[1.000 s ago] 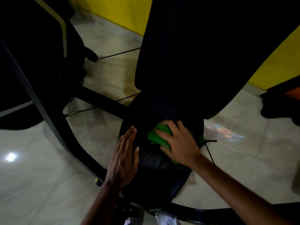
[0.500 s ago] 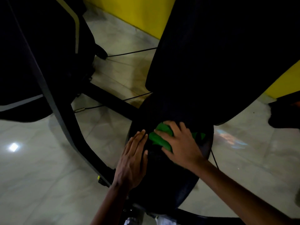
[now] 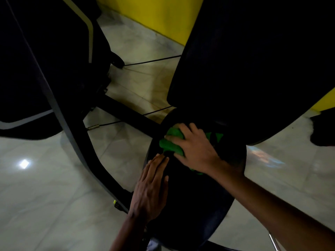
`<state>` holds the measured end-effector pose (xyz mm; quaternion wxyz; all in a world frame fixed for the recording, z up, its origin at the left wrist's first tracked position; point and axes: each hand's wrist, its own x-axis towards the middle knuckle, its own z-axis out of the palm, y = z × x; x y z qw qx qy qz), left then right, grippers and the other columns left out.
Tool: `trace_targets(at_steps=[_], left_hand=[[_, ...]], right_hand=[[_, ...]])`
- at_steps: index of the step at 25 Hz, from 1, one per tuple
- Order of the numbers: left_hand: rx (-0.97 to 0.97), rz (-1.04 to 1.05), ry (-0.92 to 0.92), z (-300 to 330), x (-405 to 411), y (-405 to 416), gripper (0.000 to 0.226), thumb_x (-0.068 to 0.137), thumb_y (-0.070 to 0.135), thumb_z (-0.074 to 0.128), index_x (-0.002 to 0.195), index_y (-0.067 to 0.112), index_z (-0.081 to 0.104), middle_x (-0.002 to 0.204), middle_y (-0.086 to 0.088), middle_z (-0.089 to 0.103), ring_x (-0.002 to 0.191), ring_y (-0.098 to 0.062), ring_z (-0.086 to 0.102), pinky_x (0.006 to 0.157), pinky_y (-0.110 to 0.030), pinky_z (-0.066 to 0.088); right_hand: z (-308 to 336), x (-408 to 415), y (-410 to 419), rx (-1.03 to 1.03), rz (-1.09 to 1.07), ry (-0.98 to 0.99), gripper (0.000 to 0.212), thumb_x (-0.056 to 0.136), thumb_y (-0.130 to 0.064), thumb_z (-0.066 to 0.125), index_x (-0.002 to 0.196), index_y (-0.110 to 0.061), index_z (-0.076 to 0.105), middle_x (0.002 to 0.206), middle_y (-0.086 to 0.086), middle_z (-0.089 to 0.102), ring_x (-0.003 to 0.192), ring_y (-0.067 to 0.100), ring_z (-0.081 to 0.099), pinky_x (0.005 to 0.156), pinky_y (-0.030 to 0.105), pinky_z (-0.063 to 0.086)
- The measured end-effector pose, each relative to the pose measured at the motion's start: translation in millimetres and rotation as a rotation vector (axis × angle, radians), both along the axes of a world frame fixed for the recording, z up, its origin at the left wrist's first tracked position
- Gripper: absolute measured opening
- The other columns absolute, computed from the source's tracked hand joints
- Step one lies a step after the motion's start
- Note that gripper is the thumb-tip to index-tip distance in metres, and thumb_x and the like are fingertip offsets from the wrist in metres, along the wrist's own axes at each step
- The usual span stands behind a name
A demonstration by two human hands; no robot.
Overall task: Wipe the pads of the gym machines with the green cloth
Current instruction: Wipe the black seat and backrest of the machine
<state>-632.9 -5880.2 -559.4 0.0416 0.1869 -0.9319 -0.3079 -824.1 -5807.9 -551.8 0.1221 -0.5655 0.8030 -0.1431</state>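
The green cloth (image 3: 171, 144) is gripped by the curled fingers of the right hand (image 3: 195, 147) and pressed onto the black seat pad (image 3: 195, 205), near its back edge. The left hand (image 3: 151, 189) is laid flat on the pad's left side, fingers straight, nothing held.

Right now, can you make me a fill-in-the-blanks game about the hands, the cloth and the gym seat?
1. The crumpled cloth under the right hand is coloured ____.
2. The left hand lies flat on the round ____ seat pad.
3. The wall behind the tall black back pad is painted ____.
4. The pale floor is made of shiny ____.

Missing words: green; black; yellow; tiles
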Motion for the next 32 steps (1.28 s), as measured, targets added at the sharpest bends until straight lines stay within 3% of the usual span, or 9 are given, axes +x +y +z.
trace_targets(at_steps=[2, 8, 15, 19, 21, 25, 28, 30, 32], left_hand=[[0.005, 0.0, 0.003, 0, -2, -1, 0.046, 0.098, 0.027, 0.032, 0.14, 0.01, 0.04, 0.148, -0.003, 0.038, 0.143, -0.011, 0.025, 0.117, -0.03, 0.02], [0.001, -0.004, -0.001, -6, -2, -16, 0.046, 0.098, 0.026, 0.033, 0.141, 0.011, 0.039, 0.15, 0.002, 0.033, 0.143, -0.008, 0.022, 0.114, -0.032, 0.024], [0.006, -0.018, 0.007, -6, 1, -12, 0.045, 0.101, 0.03, 0.028, 0.141, 0.011, 0.038, 0.148, -0.002, 0.037, 0.143, -0.009, 0.022, 0.117, -0.029, 0.02], [0.059, 0.019, 0.04, -3, -4, 3, 0.044, 0.098, 0.028, 0.036, 0.14, 0.014, 0.038, 0.145, 0.001, 0.038, 0.142, -0.006, 0.024, 0.115, -0.029, 0.023], [0.202, 0.067, 0.093, 1, -2, 0, 0.044, 0.097, 0.029, 0.039, 0.139, 0.019, 0.037, 0.143, 0.005, 0.038, 0.137, 0.001, 0.029, 0.11, -0.018, 0.028], [0.322, 0.218, 0.205, 0, -23, -58, 0.048, 0.098, 0.04, 0.033, 0.135, 0.01, 0.045, 0.134, -0.004, 0.049, 0.122, -0.005, 0.048, 0.097, -0.016, 0.041], [0.198, -0.098, 0.127, -13, -70, -120, 0.045, 0.098, 0.024, 0.032, 0.137, 0.005, 0.044, 0.136, -0.015, 0.05, 0.126, -0.013, 0.044, 0.104, -0.026, 0.039], [0.188, -0.381, -0.011, -15, -116, -149, 0.044, 0.097, 0.011, 0.035, 0.141, 0.01, 0.04, 0.144, -0.014, 0.043, 0.134, -0.021, 0.039, 0.108, -0.038, 0.037], [0.093, -0.613, -0.127, -16, -160, -155, 0.047, 0.098, 0.016, 0.034, 0.145, 0.013, 0.035, 0.152, -0.01, 0.031, 0.139, -0.022, 0.031, 0.111, -0.035, 0.031]], right_hand=[[-5, -17, -8, 0.001, 0.049, -0.013, 0.053, 0.076, -0.037, 0.07, 0.127, -0.028, 0.058, 0.127, 0.01, 0.048, 0.103, 0.034, 0.045, 0.077, 0.042, 0.046], [-11, -61, -74, 0.209, -0.34, 0.031, 0.05, 0.089, -0.043, 0.054, 0.136, -0.027, 0.047, 0.133, 0.01, 0.039, 0.12, 0.035, 0.036, 0.09, 0.043, 0.042], [-4, -21, -29, 0.054, 0.028, 0.064, 0.051, 0.079, -0.043, 0.065, 0.128, -0.031, 0.056, 0.131, 0.01, 0.045, 0.108, 0.035, 0.043, 0.08, 0.042, 0.043], [-7, -45, -42, 0.201, -0.227, 0.069, 0.05, 0.085, -0.044, 0.058, 0.132, -0.028, 0.052, 0.134, 0.009, 0.04, 0.113, 0.036, 0.039, 0.086, 0.046, 0.046], [-3, -35, -49, 0.201, -0.324, 0.091, 0.05, 0.085, -0.043, 0.058, 0.132, -0.026, 0.052, 0.134, 0.011, 0.04, 0.114, 0.037, 0.039, 0.083, 0.044, 0.044], [10, 24, -15, 0.006, -0.092, 0.09, 0.05, 0.066, -0.039, 0.076, 0.113, -0.026, 0.065, 0.12, 0.012, 0.054, 0.097, 0.037, 0.051, 0.069, 0.04, 0.044], [11, 33, -6, 0.063, 0.023, 0.1, 0.053, 0.063, -0.044, 0.076, 0.113, -0.032, 0.064, 0.118, 0.007, 0.056, 0.093, 0.033, 0.053, 0.066, 0.038, 0.045], [12, 21, -20, 0.101, -0.133, 0.09, 0.052, 0.063, -0.043, 0.077, 0.112, -0.031, 0.066, 0.114, 0.008, 0.057, 0.092, 0.034, 0.053, 0.067, 0.039, 0.046], [14, 31, -25, 0.101, -0.225, 0.099, 0.051, 0.063, -0.043, 0.076, 0.112, -0.032, 0.066, 0.113, 0.008, 0.057, 0.092, 0.034, 0.052, 0.069, 0.039, 0.044]])
